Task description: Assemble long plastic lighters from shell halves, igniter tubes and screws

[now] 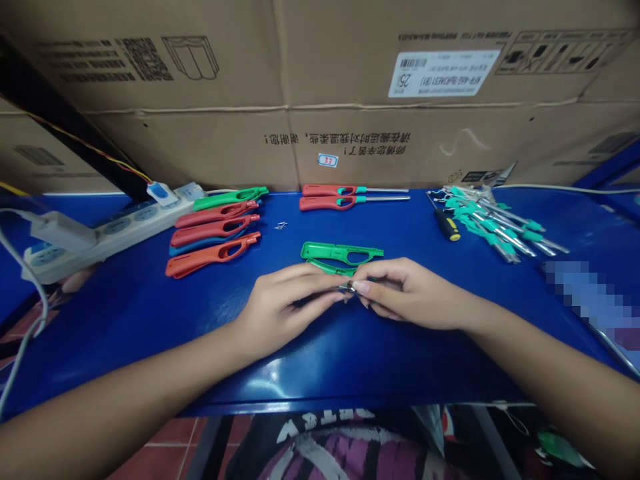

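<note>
"Gripped at the centre of the frame is what, and by which hand?"

"Pinched by the right hand (420,293) and the left hand (285,307) together is a small metallic part (349,287); both are closed on it at the fingertips, and its shape is mostly hidden by them."

"And what is laid just beyond?"

"One green half-shell (320,251) is seen whole; a second green piece (330,268) is partly covered by the fingers."

"What is set out at the left?"

"Green, red, blue and orange handles (210,257) are grouped at centre left, beside a power strip (117,228); a few tiny pins (281,226) are scattered to their right."

"And the rest?"

"Two red lighters (325,202) with metal tubes are placed at upper centre; at the right, metal rods with teal fittings (493,223) are piled near a screwdriver (445,223); all are supported by the blue table (200,307), backed by cardboard (225,147)."
</note>
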Demonstrator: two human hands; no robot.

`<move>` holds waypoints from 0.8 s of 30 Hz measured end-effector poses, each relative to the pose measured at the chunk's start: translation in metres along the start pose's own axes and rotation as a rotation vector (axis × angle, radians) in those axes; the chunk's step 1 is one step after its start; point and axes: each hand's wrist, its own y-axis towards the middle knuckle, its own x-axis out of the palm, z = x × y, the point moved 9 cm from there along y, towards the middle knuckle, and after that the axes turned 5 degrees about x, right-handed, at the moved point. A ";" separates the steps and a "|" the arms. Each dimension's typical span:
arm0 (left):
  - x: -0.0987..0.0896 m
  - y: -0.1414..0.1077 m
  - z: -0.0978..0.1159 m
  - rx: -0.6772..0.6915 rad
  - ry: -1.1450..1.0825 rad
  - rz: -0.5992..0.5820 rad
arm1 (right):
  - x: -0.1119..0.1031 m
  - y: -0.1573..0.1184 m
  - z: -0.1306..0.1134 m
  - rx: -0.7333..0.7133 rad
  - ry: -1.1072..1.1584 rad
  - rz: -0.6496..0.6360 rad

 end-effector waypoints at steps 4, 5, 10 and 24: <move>0.000 -0.001 -0.004 -0.031 0.000 0.000 | 0.002 0.003 0.010 0.082 0.061 0.010; 0.001 -0.001 -0.005 -0.035 -0.003 -0.004 | 0.003 0.003 0.011 0.086 0.064 0.005; 0.002 -0.001 -0.007 -0.048 -0.031 -0.021 | 0.007 0.003 0.009 0.038 0.027 -0.034; 0.004 -0.003 -0.017 -0.209 -0.067 -0.027 | 0.001 -0.003 -0.017 -0.362 -0.459 0.134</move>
